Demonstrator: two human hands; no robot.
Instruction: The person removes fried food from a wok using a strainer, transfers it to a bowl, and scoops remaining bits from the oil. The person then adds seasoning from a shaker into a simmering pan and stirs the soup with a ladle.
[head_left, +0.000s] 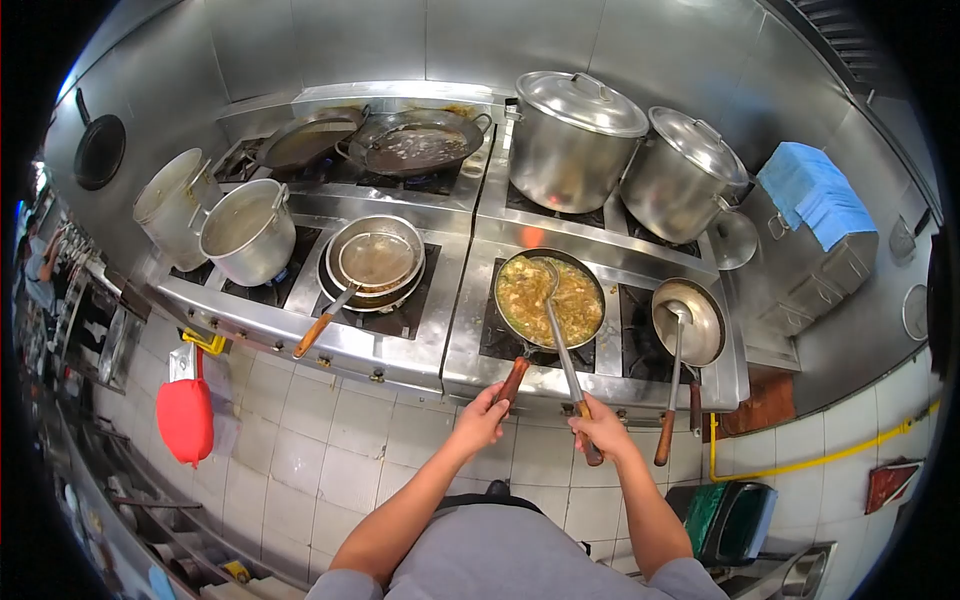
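grey shirt (480, 555); pan (515, 376), ladle (561, 340) held

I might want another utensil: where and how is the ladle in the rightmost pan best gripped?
Probably by its wooden grip, coming from the front of the stove. This ladle rests in the pan, its long shaft running out over the rim, so the grip juts past the stove's front edge. The right hand is nearest but holds the stirring ladle.

Lidded pots (575, 145): side by side on rear burners (560, 212)
Blue cloth (812, 190): draped over metal cabinet (835, 275)
Black pan (100, 152): hanging on left wall (160, 100)
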